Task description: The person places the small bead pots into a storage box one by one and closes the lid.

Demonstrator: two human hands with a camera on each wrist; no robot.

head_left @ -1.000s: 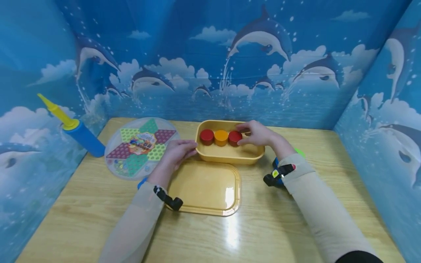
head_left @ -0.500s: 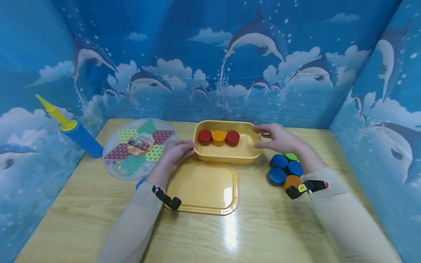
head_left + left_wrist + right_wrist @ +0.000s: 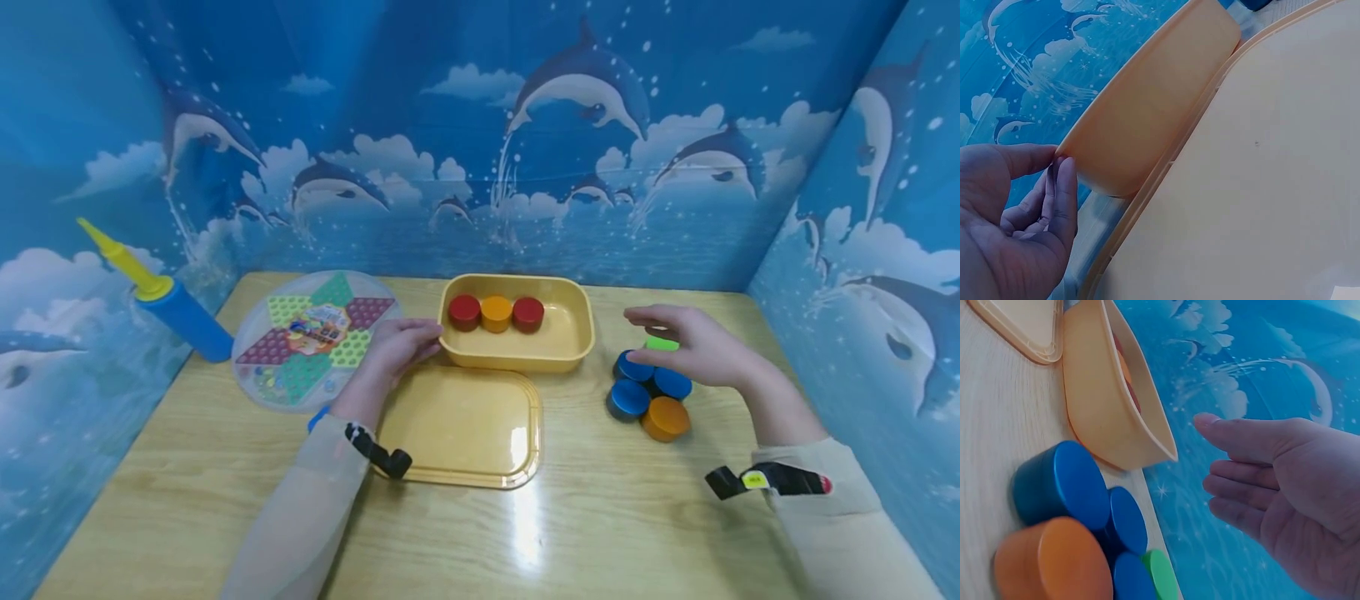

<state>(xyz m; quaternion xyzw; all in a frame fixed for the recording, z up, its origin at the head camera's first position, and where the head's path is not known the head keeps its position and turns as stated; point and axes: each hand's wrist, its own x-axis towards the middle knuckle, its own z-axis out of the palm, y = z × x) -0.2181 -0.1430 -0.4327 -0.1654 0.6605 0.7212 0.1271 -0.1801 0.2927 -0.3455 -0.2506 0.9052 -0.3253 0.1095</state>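
My left hand (image 3: pixel 393 350) holds the left end of a yellow plastic box (image 3: pixel 517 362), thumb and fingertips at its rim (image 3: pixel 1141 106). Inside the box stand a red short cylinder (image 3: pixel 465 312), an orange one (image 3: pixel 497 314) and another red one (image 3: pixel 528 315), side by side in a row. To the right of the box, my right hand (image 3: pixel 701 346) hovers with thumb and fingers apart and nothing between them. Below and beside it is a cluster of blue cylinders (image 3: pixel 628 400), an orange cylinder (image 3: pixel 666 418) and a bright green one (image 3: pixel 662 342), partly hidden by the hand.
A flat yellow lid (image 3: pixel 465 425) lies in front of the box. At the left are a round Chinese checkers board (image 3: pixel 318 333) and a blue pump with a yellow nozzle (image 3: pixel 183 317). Dolphin-printed cloth walls (image 3: pixel 480 150) enclose the wooden table (image 3: pixel 585 517).
My right hand has let go of the right red cylinder, left the box and moved right to above the loose cylinders. The left hand stays at the box's left end.
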